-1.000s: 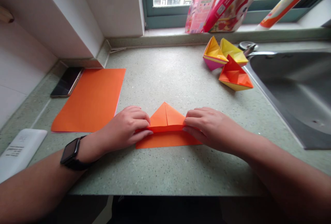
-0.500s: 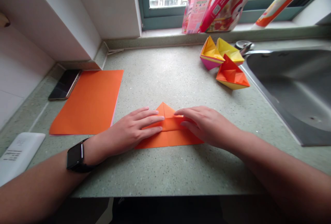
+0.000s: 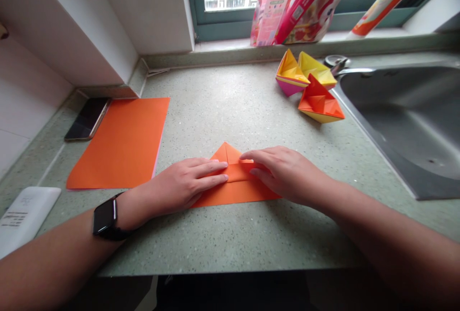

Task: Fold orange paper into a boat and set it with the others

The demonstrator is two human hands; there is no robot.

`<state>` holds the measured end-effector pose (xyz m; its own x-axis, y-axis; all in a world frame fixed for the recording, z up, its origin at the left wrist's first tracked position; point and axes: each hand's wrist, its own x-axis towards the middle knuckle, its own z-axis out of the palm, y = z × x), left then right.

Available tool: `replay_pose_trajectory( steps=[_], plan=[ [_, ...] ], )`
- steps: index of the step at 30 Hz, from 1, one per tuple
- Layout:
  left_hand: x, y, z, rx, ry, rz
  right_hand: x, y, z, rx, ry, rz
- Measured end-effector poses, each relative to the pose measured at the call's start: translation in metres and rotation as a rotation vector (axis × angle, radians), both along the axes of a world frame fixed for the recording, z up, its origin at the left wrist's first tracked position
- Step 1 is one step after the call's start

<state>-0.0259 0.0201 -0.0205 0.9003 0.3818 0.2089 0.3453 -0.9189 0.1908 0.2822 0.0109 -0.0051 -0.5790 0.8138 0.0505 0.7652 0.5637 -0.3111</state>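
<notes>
A folded sheet of orange paper [image 3: 239,192] lies on the counter in front of me, with a peaked top, a centre crease and a folded strip across its middle. My left hand [image 3: 187,179] rests flat on its left side, fingers stretched out and pressing the strip. At the right side, my right hand [image 3: 283,169] has its thumb on the strip and its index finger just past the strip's upper edge, gripping the fold. Its other fingers are mostly hidden. A black smartwatch [image 3: 105,217] is on my left wrist.
Orange sheets [image 3: 124,143] lie at the left beside a dark phone [image 3: 87,119] and a white slab-shaped device [image 3: 30,217]. Three folded paper boats [image 3: 321,102] stand near the steel sink [image 3: 406,157]. Packages [image 3: 275,9] lean against the window behind the counter [image 3: 223,244].
The upper fingers of my left hand have drawn in closer together on the paper. My right hand holds nearly the same spot. The whole view has shifted slightly.
</notes>
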Motion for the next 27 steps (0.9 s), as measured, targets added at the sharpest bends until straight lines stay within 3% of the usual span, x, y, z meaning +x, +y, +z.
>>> replay_pose_trajectory(
  steps=[27],
  plan=[
    [-0.0011, 0.0008, -0.0039, -0.019, -0.050, -0.073, 0.0012, 0.0009, -0.0018, -0.029, 0.013, 0.009]
  ],
)
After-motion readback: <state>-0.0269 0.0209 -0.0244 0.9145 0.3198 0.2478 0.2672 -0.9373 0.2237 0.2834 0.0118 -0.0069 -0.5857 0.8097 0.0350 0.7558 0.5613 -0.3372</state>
